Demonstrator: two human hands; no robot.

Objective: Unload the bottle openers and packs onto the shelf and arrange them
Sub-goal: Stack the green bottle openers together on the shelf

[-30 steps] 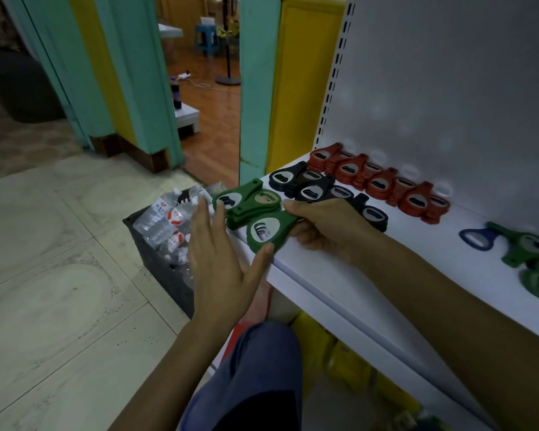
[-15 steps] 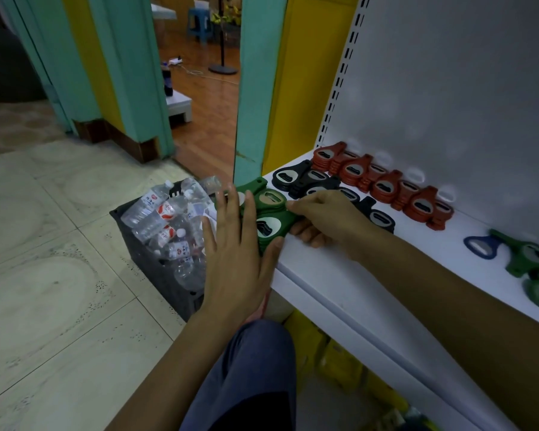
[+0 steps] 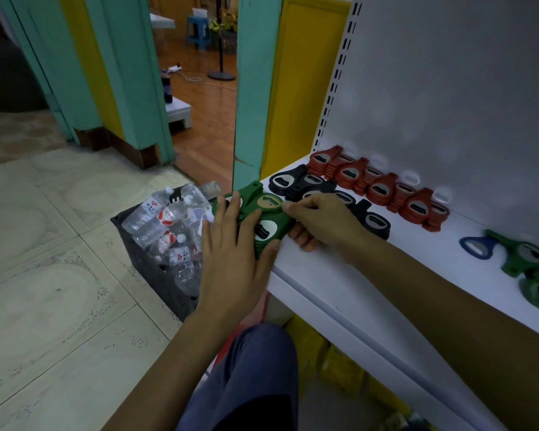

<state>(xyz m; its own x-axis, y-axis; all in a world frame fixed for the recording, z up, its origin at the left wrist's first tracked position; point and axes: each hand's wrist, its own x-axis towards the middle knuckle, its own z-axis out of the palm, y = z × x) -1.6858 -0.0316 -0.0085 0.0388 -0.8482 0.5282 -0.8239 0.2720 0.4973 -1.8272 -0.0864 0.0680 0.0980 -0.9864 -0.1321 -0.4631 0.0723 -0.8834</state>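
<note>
A cluster of green bottle openers (image 3: 266, 223) lies at the left front corner of the white shelf (image 3: 355, 275). My left hand (image 3: 234, 259) presses flat against their left side with straight fingers, the thumb under the front edge. My right hand (image 3: 321, 222) grips the green openers from the right, fingers curled over them. Behind them runs a row of black bottle openers (image 3: 308, 185), and behind that a row of red bottle openers (image 3: 380, 188) along the back panel. More green openers (image 3: 529, 259) and a blue opener (image 3: 476, 247) lie at the right.
A black crate (image 3: 156, 275) full of water bottles (image 3: 165, 225) stands on the tiled floor left of the shelf. A teal door frame (image 3: 249, 88) and yellow panel rise behind the shelf's left end. Yellow packs (image 3: 339, 365) sit on the lower shelf. My knee (image 3: 255, 377) is below.
My left hand has moved right against the green openers, and both hands have pushed them together, closer to the black row. The view has shifted slightly.
</note>
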